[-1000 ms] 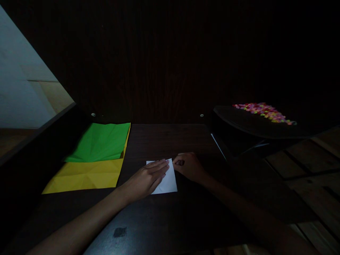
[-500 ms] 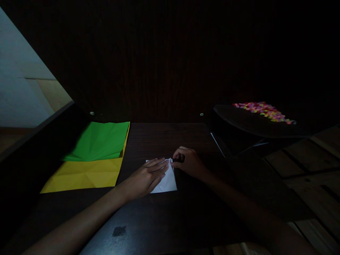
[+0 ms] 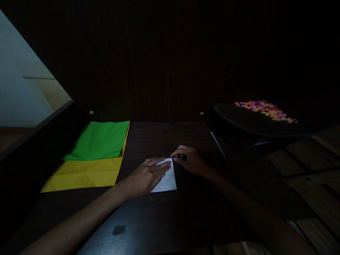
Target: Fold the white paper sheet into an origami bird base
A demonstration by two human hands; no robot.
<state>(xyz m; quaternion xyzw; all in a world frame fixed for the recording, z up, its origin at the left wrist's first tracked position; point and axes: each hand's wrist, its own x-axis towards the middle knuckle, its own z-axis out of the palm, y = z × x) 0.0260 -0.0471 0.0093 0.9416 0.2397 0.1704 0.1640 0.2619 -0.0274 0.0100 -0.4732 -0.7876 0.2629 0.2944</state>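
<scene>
A small white folded paper (image 3: 168, 179) lies on the dark wooden table (image 3: 164, 138). My left hand (image 3: 145, 176) lies flat on the paper's left part, fingers spread and pointing right. At the paper's upper right corner, my right hand (image 3: 189, 160) presses down with curled fingertips. Most of the paper's left side is hidden under my left hand.
A green sheet (image 3: 100, 140) overlaps a yellow sheet (image 3: 84, 173) at the table's left. A dark tray (image 3: 255, 122) at the right carries several small colourful pieces (image 3: 264, 109). A dark wooden panel rises behind the table. Wooden floor shows at right.
My right hand has shifted slightly along the paper's top right corner and lowered onto it. My left hand stays flat on the paper, nudged a little forward.
</scene>
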